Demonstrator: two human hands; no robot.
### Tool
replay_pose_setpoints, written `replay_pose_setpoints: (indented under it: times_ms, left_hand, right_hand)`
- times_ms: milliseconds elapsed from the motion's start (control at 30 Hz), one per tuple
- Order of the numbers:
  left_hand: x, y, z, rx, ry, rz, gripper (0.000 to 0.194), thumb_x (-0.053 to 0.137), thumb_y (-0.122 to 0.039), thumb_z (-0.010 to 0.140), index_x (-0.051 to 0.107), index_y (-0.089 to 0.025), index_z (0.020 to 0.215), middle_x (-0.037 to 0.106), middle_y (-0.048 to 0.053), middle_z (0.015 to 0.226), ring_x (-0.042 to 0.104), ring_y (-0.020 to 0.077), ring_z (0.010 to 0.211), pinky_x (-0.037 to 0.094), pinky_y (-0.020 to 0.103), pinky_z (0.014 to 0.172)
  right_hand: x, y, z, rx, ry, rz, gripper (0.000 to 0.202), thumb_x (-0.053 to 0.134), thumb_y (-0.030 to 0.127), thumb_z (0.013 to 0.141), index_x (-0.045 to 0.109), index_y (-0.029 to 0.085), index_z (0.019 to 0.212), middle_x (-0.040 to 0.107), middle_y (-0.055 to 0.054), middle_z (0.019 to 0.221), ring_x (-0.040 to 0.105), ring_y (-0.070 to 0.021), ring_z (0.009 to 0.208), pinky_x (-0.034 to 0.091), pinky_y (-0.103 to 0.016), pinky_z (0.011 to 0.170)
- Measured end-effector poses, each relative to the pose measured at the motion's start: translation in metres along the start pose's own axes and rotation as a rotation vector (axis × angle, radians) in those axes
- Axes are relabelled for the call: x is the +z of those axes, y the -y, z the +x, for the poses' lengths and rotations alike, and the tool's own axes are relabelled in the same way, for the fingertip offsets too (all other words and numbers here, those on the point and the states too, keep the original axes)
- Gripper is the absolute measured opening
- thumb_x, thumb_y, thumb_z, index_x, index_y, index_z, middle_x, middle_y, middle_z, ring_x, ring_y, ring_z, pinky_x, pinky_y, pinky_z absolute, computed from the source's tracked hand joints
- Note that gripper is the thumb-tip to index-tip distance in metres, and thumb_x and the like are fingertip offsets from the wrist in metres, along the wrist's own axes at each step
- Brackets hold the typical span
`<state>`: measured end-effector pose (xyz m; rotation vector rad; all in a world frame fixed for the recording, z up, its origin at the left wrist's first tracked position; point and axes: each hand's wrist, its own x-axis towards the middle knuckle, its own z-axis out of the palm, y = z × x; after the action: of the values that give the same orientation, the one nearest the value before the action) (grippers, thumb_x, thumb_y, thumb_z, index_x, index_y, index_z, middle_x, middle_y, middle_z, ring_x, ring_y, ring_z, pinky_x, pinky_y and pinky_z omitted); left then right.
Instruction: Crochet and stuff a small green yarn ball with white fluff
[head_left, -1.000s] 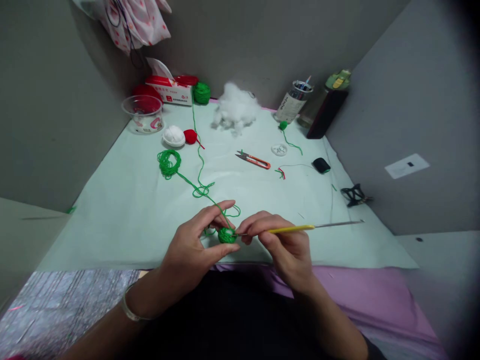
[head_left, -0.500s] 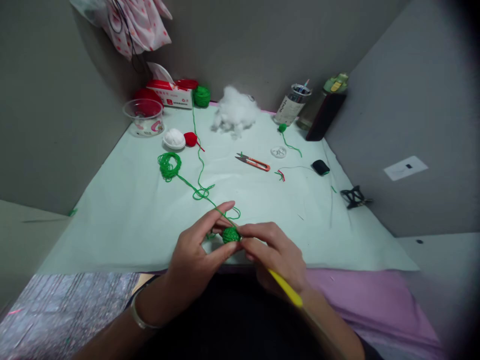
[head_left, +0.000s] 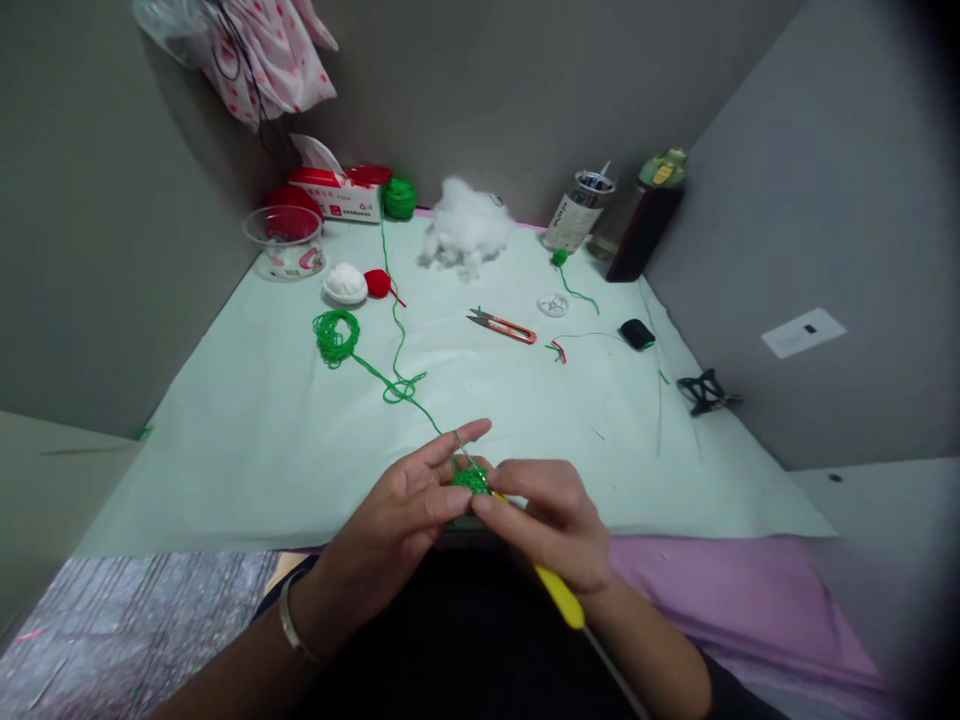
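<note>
Between both hands at the table's front edge is a small green crocheted piece (head_left: 470, 481). My left hand (head_left: 409, 500) pinches it between thumb and fingers, its index finger stretched out with green yarn (head_left: 427, 414) running over it. In my right hand (head_left: 559, 515) is a crochet hook (head_left: 559, 597) with a yellow handle, its tip at the green piece. From the left hand the yarn leads back to a loose green coil (head_left: 337, 337) on the table. Part of the green piece is hidden behind the fingers.
Thread snips (head_left: 502, 327) lie mid-table, with white stuffing (head_left: 466, 225) behind them. At the back left stand a clear plastic tub (head_left: 285, 243), a tissue box (head_left: 341, 195) and a green yarn ball (head_left: 399, 199). A pen holder (head_left: 576, 212) and a bottle (head_left: 660, 175) are at the back right.
My left index finger has stretched further right, with the yarn now over it. The hook has moved slightly left and lower, and the green piece is more covered by the fingers.
</note>
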<state>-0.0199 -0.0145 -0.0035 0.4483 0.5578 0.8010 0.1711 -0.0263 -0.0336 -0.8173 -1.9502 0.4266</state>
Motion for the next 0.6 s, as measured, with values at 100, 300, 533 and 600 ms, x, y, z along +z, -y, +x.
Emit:
replay_pose_setpoints:
  times_ms: [100,300,533,600]
  left_hand:
    - [-0.004,-0.002,0.001,0.019,0.019,0.033,0.07,0.085,-0.022,0.078,0.064,-0.029,0.144,0.068,0.003,0.109,0.064,0.0178,0.105,0.046,0.03,0.1]
    - [-0.013,-0.007,0.002,0.048,-0.032,0.147,0.075,0.087,-0.021,0.074,0.063,-0.03,0.145,0.06,0.0,0.104,0.056,0.0139,0.094,0.043,0.025,0.087]
    - [-0.018,-0.014,0.001,0.046,-0.018,0.244,0.068,0.082,-0.027,0.077,0.066,-0.025,0.143,0.059,0.002,0.098,0.054,0.0167,0.088,0.042,0.029,0.082]
    - [-0.019,-0.014,0.002,0.044,0.023,0.229,0.057,0.077,-0.029,0.082,0.069,-0.024,0.139,0.06,0.003,0.094,0.054,0.0162,0.083,0.044,0.03,0.079]
  right_hand:
    - [0.006,-0.001,0.003,-0.002,-0.156,0.171,0.043,0.063,0.014,0.099,0.07,0.035,0.136,0.078,-0.007,0.111,0.075,-0.0219,0.098,0.066,-0.037,0.081]
    - [0.001,0.005,0.017,0.152,-0.187,0.422,0.024,0.066,0.023,0.1,0.079,0.031,0.118,0.08,-0.007,0.1,0.075,-0.0206,0.088,0.064,-0.037,0.075]
    - [-0.004,-0.003,0.017,0.378,-0.211,0.644,0.014,0.067,0.026,0.099,0.082,0.027,0.101,0.079,-0.005,0.088,0.071,-0.0178,0.073,0.061,-0.035,0.068]
    - [-0.004,-0.005,0.017,0.435,-0.22,0.745,0.013,0.068,0.027,0.098,0.081,0.025,0.099,0.077,-0.004,0.087,0.069,-0.0146,0.066,0.059,-0.03,0.062]
